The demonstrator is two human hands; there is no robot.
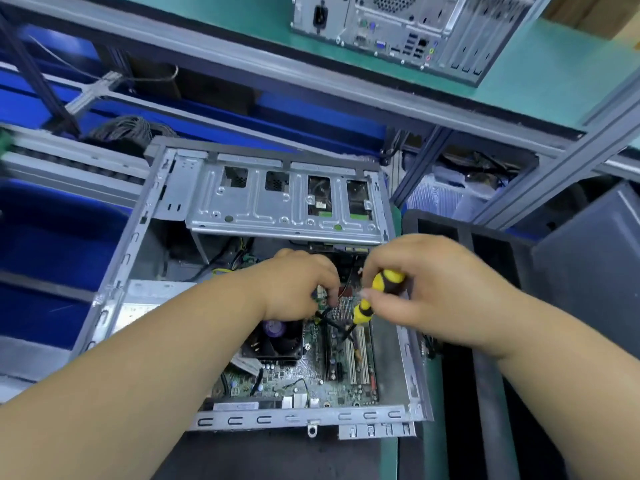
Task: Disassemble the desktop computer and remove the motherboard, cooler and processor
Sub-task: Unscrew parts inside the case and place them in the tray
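Open case point(114, 289) lay flat, motherboard point(311, 379) in its floor, cooler point(273, 337) partly under the left wrist. Left hand point(298, 282) – fingers curled down at the board, grip unclear. Right hand point(426, 289) clamped one yellow-black screwdriver point(375, 296), shaft angled down-left. Two white slots. Second tower point(408, 32) on shelf. No legible labels.

Case point(114, 282) bare matt metal; screwdriver handle point(388, 280) glossy plastic.

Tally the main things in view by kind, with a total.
Computer cases: 2 (open case, closed case on the shelf)
Screwdrivers: 1 (screwdriver)
Cooler fans: 1 (cooler)
Motherboards: 1 (motherboard)
Total: 5
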